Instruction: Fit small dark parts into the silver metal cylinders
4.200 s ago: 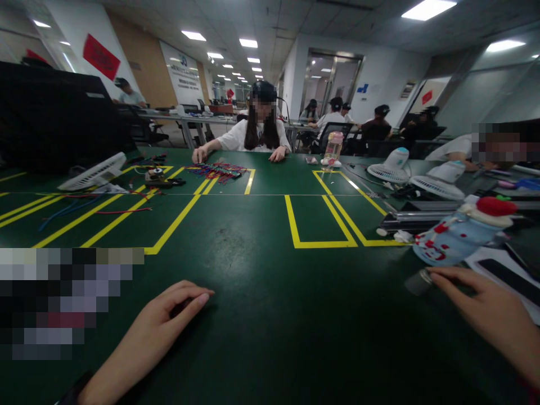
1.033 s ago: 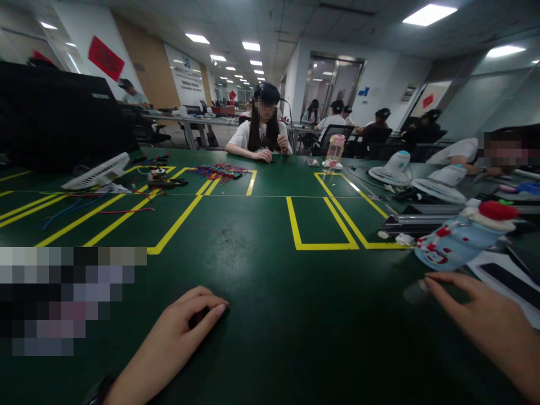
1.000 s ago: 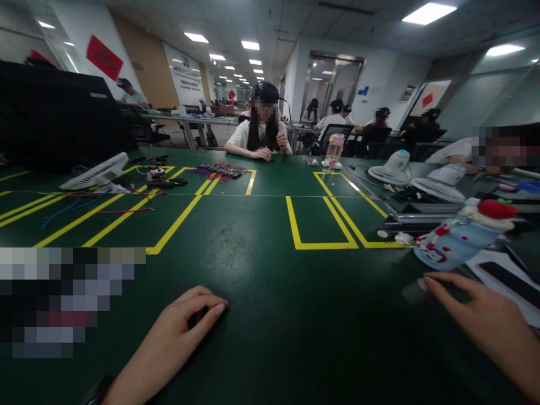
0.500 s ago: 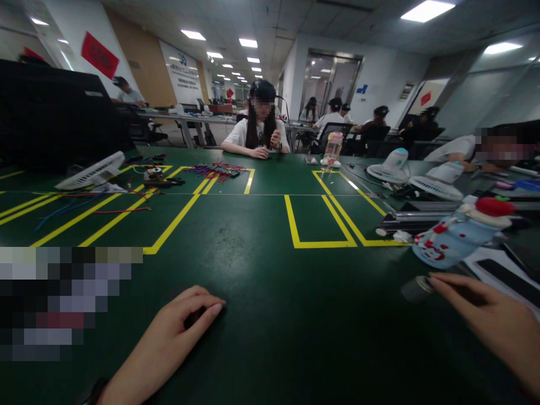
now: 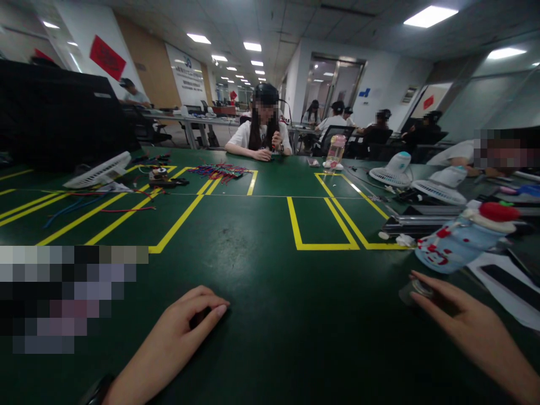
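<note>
Head view, and from where I'm standing the cylinder (image 5: 405, 293) is lying at lower right of the frame, just left of the right hand (image 5: 466, 318). Its long axis is running roughly left to right, the shiny end facing the palm and the dull end pointing toward the frame's middle. Thumb and forefinger are bracketing that shiny end; whether they are pinching it, I cannot tell. At lower left, well apart from it, the left hand (image 5: 185, 320) is resting on the counter (image 5: 304, 337), curled in, thumb tip close against forefinger, nothing showing between. The right hand is clearly sitting nearer. Above it, a blue bottle (image 5: 453, 244) is standing near some paper (image 5: 478, 269).
</note>
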Demonstrator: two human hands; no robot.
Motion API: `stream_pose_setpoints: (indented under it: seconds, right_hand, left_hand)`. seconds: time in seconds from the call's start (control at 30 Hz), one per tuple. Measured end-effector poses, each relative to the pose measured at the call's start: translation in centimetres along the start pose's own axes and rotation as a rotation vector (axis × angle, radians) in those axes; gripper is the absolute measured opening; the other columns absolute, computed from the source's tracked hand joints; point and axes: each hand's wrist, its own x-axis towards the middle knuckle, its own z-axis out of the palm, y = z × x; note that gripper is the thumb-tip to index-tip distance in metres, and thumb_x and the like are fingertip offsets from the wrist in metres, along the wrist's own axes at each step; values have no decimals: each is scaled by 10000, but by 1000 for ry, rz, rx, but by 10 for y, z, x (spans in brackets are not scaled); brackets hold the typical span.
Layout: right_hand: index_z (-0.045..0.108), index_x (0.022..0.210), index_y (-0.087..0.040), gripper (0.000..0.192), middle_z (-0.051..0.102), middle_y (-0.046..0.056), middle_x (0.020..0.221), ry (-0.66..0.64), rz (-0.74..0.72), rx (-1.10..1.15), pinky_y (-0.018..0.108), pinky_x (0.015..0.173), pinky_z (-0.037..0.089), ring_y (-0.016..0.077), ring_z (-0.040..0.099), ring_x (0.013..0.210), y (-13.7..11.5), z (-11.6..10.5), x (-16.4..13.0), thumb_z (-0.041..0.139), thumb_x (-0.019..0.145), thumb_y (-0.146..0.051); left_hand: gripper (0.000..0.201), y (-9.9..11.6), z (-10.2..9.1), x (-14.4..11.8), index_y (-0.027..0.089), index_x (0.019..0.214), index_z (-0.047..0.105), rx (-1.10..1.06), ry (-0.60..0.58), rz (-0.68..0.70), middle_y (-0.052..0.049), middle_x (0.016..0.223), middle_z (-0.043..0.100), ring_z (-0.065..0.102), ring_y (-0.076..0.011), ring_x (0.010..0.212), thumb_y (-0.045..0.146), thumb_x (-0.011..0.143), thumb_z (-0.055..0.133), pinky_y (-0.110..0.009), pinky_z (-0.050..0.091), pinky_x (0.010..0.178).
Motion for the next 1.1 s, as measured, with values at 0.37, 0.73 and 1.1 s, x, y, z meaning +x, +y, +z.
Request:
stream_pose_setpoints:
  seconds: [0.37,0.73,1.1]
  right_hand:
    - [466,1323,-297,464,519,35,1289,-455,-617,315,311,998,443,147,522,1145,-189,64,-27,505,862,-306]
    - [419,1237,-245,562,592,19,1131,-448,-395,507,298,910,482,121,579,997,-182,89,-31,672,736,-289]
    - [500,1176,-263,471,589,-11,1130,-402,-473,472,277,912,466,111,565,1007,-179,90,-29,665,735,-273]
  left_hand:
    - [253,-5,3,-2,280,1050,659,41,16,-20,-17,1013,621,599,-201,937,400,912,483,-326,490,845]
    - [200,94,41,36,290,1052,657,44,48,244,-24,1016,590,551,-192,929,264,887,546,-330,467,818]
    - [147,68,45,35,294,932,702,31,56,191,-12,926,569,529,-184,896,254,885,570,-312,430,780]
